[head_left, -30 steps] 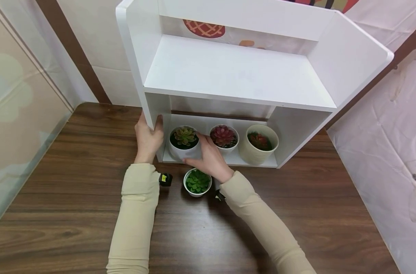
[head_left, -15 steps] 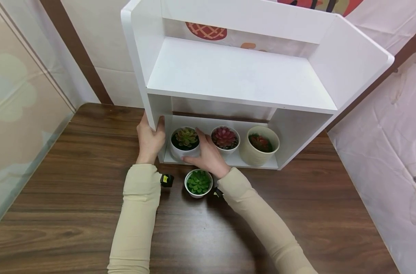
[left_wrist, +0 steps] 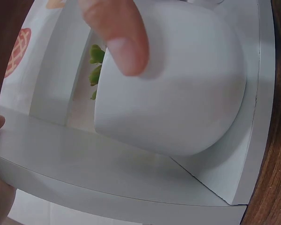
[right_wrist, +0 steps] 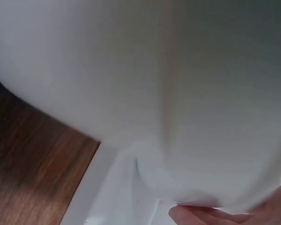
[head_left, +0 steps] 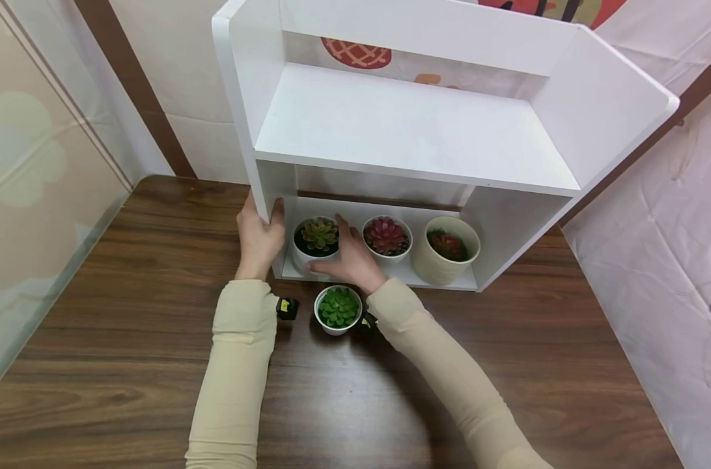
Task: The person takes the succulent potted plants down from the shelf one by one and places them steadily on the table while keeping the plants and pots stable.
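My left hand [head_left: 258, 241] grips the front edge of the white shelf's left side panel [head_left: 251, 130], thumb on the inner face. On the lower board at the left stands a white pot [head_left: 304, 262] with a yellow-green succulent [head_left: 319, 234]. My right hand [head_left: 355, 259] holds this pot, thumb across its front and fingers along its right side. In the left wrist view, that thumb presses the smooth white pot [left_wrist: 187, 89]. A small white pot with a bright green succulent [head_left: 338, 308] stands on the table below my right hand. A blurred white surface [right_wrist: 107, 70] fills most of the right wrist view.
Right of my right hand, a pink succulent [head_left: 387, 236] in a white pot and a red one in a cream pot [head_left: 440, 267] stand on the lower board. The upper shelf board [head_left: 414, 124] overhangs them. Dark wooden table [head_left: 127, 365] lies in front.
My right hand has shifted slightly left, closer around the white pot. My left hand keeps its grip on the side panel. The head view has moved a little.
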